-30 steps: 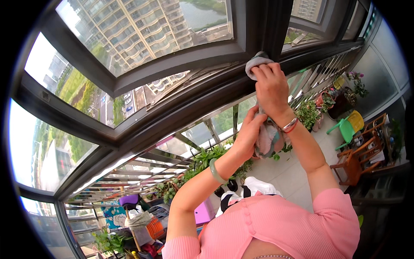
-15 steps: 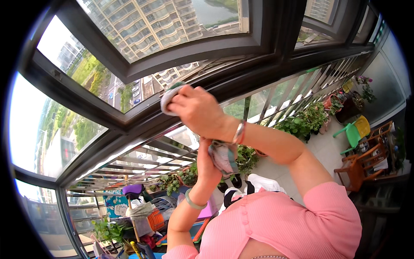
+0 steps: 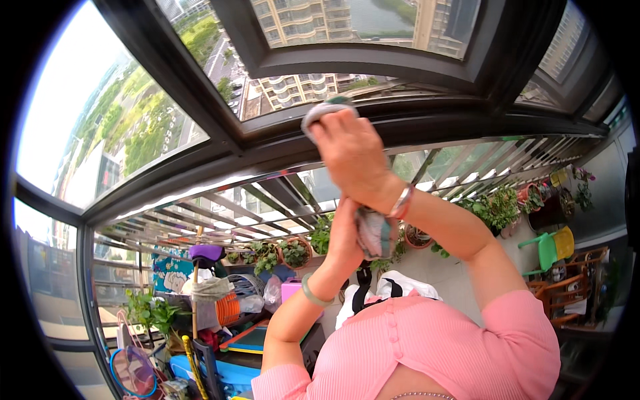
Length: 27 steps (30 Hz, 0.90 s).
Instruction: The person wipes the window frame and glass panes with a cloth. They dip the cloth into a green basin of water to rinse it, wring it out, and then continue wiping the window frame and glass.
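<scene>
My right hand [image 3: 357,150] is closed around a grey-and-green cloth [image 3: 320,119], pressed to the dark window frame [image 3: 267,143] along the lower edge of the window. Just below it, my left hand [image 3: 345,230] is raised close under the right wrist, its fingers partly hidden. A striped grey, pink and green cloth [image 3: 375,233] bunches out beside the left palm, held in that hand. Whether both bits belong to one cloth I cannot tell.
Metal railings [image 3: 253,207] run below the window, with potted plants [image 3: 293,252] along them. A green chair [image 3: 548,252] and wooden chairs [image 3: 573,293] stand at the right. Stored goods, including an orange round item [image 3: 227,309] and a blue-rimmed net [image 3: 133,371], crowd the lower left.
The whole view has shifted, so the window corner sits farther right and higher. My right hand with the cloth has slid slightly right along the frame; the left hand stays close under it.
</scene>
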Each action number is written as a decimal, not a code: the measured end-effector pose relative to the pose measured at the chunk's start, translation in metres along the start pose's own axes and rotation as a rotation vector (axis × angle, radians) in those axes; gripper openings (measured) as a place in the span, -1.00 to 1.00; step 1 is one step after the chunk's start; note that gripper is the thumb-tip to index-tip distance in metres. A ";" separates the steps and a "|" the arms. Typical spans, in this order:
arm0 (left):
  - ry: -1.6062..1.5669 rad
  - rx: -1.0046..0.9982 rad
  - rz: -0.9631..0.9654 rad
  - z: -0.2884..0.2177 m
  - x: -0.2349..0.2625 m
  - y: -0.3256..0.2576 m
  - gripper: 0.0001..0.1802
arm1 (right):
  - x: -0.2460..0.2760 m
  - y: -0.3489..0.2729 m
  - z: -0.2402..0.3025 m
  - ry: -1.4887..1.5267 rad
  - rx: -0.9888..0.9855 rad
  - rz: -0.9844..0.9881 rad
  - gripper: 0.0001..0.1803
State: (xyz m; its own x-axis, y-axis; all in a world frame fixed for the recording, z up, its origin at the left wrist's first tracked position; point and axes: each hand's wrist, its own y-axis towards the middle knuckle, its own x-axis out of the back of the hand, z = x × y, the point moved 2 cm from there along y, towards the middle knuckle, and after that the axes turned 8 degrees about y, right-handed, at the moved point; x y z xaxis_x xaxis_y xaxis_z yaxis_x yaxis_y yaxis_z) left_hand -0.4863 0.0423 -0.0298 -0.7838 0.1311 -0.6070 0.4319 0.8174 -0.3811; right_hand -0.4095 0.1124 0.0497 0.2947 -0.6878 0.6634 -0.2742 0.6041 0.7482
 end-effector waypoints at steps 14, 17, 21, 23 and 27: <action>0.132 -0.092 0.146 -0.010 -0.002 -0.007 -0.54 | 0.012 -0.010 -0.014 0.007 -0.020 -0.038 -0.70; 0.159 -0.038 0.148 -0.007 -0.009 -0.007 -0.55 | 0.014 -0.015 -0.015 -0.054 -0.072 -0.047 -0.68; 0.026 -0.071 0.018 -0.010 0.023 -0.007 -0.56 | -0.011 0.004 0.020 -0.041 0.000 0.063 -0.65; -0.084 -0.125 -0.136 -0.021 0.043 -0.010 -0.54 | -0.035 0.022 0.049 0.061 0.066 0.032 -0.61; -0.075 -0.315 -0.067 -0.037 0.068 -0.019 -0.57 | -0.044 0.043 0.066 0.310 0.111 -0.010 -0.66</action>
State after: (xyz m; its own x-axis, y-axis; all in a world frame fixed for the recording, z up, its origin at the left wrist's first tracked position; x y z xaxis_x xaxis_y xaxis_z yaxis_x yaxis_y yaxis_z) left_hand -0.5641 0.0566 -0.0381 -0.7656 0.0392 -0.6421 0.2121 0.9577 -0.1944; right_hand -0.4948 0.1424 0.0523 0.5583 -0.5277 0.6403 -0.3627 0.5388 0.7603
